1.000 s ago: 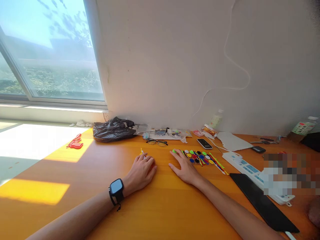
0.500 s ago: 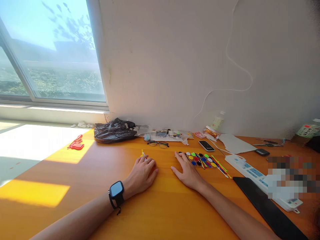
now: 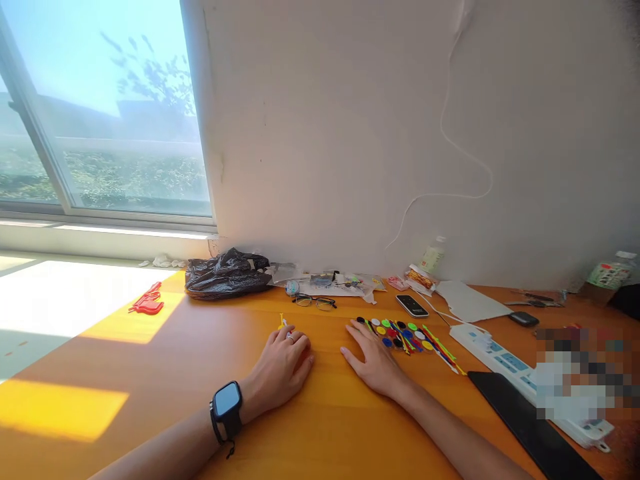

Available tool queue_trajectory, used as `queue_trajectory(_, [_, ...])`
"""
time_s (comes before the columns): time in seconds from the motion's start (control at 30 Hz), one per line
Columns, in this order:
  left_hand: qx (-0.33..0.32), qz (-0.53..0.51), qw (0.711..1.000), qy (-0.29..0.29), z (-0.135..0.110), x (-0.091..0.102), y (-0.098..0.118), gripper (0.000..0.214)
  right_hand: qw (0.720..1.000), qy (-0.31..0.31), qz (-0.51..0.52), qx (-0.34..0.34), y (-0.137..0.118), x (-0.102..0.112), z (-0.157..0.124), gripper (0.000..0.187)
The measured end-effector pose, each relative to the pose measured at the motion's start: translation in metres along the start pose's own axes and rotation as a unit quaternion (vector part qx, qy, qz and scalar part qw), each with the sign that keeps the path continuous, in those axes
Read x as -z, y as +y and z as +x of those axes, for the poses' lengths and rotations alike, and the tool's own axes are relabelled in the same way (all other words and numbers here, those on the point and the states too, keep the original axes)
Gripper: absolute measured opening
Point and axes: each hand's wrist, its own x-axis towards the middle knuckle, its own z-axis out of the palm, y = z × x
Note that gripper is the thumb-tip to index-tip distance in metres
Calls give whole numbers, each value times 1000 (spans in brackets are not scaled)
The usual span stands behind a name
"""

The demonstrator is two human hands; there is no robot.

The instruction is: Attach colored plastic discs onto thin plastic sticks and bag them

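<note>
My left hand (image 3: 284, 363), wearing a ring and a black watch (image 3: 227, 400), lies on the wooden table with its fingers bent and together. Thin yellow and white plastic sticks (image 3: 282, 321) poke out past its fingertips; the fingers cover the rest of them. Flat and with its fingers apart, my right hand (image 3: 373, 360) rests on the table, holding nothing. Its fingertips are next to a group of coloured plastic discs (image 3: 387, 341) with thin sticks among them. More coloured sticks (image 3: 443, 350) lie side by side to the right of the discs.
A red toy gun (image 3: 149, 300) lies at the far left. Along the wall are a black plastic bag (image 3: 227, 275), glasses (image 3: 314, 302), a phone (image 3: 412, 306) and white paper (image 3: 470, 300). A power strip (image 3: 505, 360) and a black flat slab (image 3: 530, 420) occupy the right.
The whole view has shifted, so the table items appear slightly lower. Both hands keep nearly the same pose and place on the table.
</note>
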Motion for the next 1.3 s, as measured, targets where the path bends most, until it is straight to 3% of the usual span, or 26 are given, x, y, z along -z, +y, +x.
queue_trajectory(0.2, [6,-1,1000,-15,2,3,2,17,999,31,24,36,-5,7,-5,45])
queue_trajectory(0.4, [4,-2,1000,-14,1,4,4,15,995,70,-58,-40,-1,2,-9,51])
queue_trajectory(0.57, [12,-1,1000,-18,1,6,5,16,994,78,-68,-21,-5,7,-13,39])
queue_trajectory(0.67, [8,10,1000,-10,0,4,5,16,998,64,-17,17,-13,14,-15,29])
queue_trajectory(0.83, [4,19,1000,-4,0,2,3,14,990,34,118,77,-26,19,-20,29])
queue_trajectory(1.17, [-48,19,997,52,-1,-1,2,5,967,-4,239,85,-32,11,-23,26])
queue_trajectory(1.3, [-118,-52,990,51,-2,-1,5,23,954,-20,298,36,-30,7,-22,32])
